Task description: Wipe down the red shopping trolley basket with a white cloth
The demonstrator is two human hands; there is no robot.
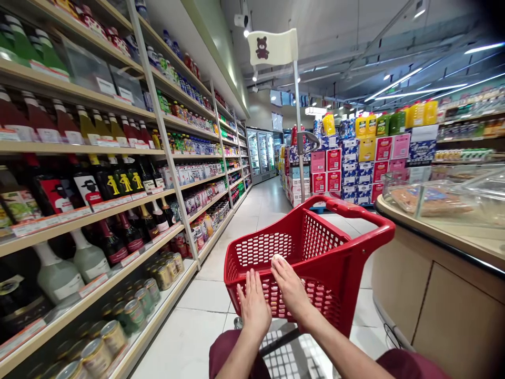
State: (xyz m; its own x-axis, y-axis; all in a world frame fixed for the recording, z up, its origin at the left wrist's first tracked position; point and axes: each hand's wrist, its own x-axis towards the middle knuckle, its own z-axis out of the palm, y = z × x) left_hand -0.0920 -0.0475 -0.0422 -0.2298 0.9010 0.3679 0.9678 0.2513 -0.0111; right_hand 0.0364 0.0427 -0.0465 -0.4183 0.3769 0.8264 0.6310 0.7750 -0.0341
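Observation:
A red plastic shopping cart (333, 258) with perforated sides stands right in front of me, its handle toward the right. My left hand (253, 305) lies flat on the near side of the basket, fingers stretched and holding nothing. Against the top rim, my right hand (290, 287) presses a small white cloth (278, 257) under its fingertips. Only a pale edge of that cloth shows; the fingers cover the rest. A pole with a cream bear flag (273, 47) rises behind the cart.
Shelves of bottles and cans (134, 313) run along the left. At the right is a rounded counter (426, 295) with packaged food under clear covers. Stacked drink boxes (333, 160) stand beyond the cart. Glass-door fridges (261, 152) are at the aisle's far end, over a white tiled floor (205, 310).

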